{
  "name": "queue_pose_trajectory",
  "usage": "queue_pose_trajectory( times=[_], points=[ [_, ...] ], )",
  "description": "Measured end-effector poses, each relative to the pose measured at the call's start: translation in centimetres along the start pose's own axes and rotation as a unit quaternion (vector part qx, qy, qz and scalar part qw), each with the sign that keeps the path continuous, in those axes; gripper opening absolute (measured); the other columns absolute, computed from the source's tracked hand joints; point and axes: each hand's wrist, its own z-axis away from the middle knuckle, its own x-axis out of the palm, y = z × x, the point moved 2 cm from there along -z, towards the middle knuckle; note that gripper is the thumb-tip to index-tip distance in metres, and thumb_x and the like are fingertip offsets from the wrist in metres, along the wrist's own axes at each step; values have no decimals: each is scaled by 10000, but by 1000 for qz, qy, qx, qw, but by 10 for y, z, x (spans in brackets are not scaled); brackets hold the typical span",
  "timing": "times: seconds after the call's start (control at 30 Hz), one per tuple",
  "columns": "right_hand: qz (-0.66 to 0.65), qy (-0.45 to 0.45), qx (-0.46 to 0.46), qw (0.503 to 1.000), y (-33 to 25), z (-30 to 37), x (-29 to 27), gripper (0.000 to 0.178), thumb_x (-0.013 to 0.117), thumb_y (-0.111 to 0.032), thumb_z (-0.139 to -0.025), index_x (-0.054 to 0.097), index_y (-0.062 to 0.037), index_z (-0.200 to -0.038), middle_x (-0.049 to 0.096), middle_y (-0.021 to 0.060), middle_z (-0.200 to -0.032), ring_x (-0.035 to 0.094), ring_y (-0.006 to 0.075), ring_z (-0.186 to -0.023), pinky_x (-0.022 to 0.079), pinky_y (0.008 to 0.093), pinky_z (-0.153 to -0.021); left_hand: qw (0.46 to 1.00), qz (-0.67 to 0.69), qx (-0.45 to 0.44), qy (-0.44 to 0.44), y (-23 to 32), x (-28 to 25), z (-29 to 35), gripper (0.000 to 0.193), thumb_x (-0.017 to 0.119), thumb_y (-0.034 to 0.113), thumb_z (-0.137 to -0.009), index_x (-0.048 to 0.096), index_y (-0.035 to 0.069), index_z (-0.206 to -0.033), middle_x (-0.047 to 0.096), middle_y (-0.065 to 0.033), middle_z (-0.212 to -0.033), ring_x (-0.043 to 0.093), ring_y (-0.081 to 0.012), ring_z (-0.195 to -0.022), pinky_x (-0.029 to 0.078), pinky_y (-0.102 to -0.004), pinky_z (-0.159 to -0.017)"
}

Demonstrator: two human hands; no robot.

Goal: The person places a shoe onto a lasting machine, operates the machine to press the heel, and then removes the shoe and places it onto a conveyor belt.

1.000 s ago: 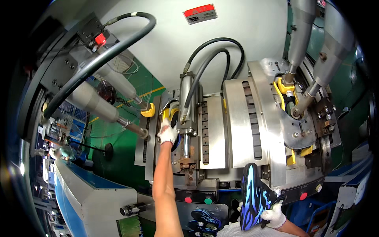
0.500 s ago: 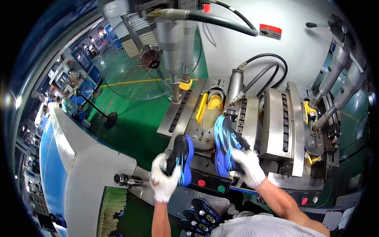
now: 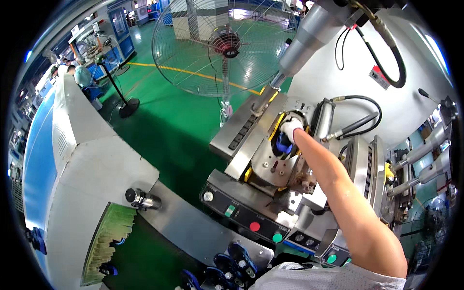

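My right hand (image 3: 291, 128), in a white glove, reaches far forward into the left station of a press machine. Its fingers are closed round a black and blue sports shoe (image 3: 283, 143), which sits between yellow pads (image 3: 277, 126) on the steel bed (image 3: 265, 163). The glove covers part of the shoe, so its upper end is hardly visible. Out of sight is my left hand. Several more black and blue shoes (image 3: 241, 258) stand together at the lower edge, close to my body.
Below the bed runs a control panel with a red button (image 3: 254, 226) and a green button (image 3: 277, 237). A thick press cylinder (image 3: 309, 36) slants above the bed. Black hoses (image 3: 362, 125) curve at right. Left stands a white machine housing (image 3: 104, 174); behind, a large wire fan (image 3: 224, 43).
My right hand has moved forward into the press, where a shoe now sits. My left hand, which held a shoe, has left the view. The whole scene has shifted as my head turned.
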Motion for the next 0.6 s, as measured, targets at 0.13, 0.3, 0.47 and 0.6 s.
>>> queue_pose_trajectory(
  times=[0.13, 0.3, 0.47, 0.6],
  points=[
    [9, 71, -33, 997, 58, 5, -15, 393, 767, -192, -761, 719, 27, -1084, 744, 209, -1041, 735, 293, -923, 576, 388, -805, 998, 23, -38, -43, -34, 70, 33, 628, 805, 400, -804, 608, 68, -1299, 668, -149, -1203, 646, -343, -1100, 512, -460, -959],
    [76, 190, -18, 979, 90, -21, -19, 378, 715, -193, -775, 739, -9, -1105, 715, 217, -1195, 681, 325, -1149, 541, 391, -960, 978, 140, -150, -37, -2, 97, 69, 753, 833, 329, -794, 529, 25, -1412, 621, -185, -1348, 599, -340, -1234, 471, -439, -1069],
    [85, 176, 11, 981, 59, -5, -12, 377, 657, -167, -785, 708, -102, -1153, 712, 180, -1189, 691, 333, -1125, 548, 395, -966, 948, 220, -231, 8, 1, 97, 78, 744, 851, 222, -810, 500, 32, -1438, 623, -182, -1343, 628, -278, -1182, 498, -409, -1022],
    [73, 187, 34, 979, 43, 2, -2, 398, 659, -194, -810, 682, -128, -1201, 704, 157, -1216, 684, 313, -1154, 553, 412, -963, 937, 161, -311, -14, 5, 96, 81, 756, 845, 341, -819, 514, 68, -1441, 662, -151, -1307, 640, -274, -1163, 491, -404, -1013]
  ],
)
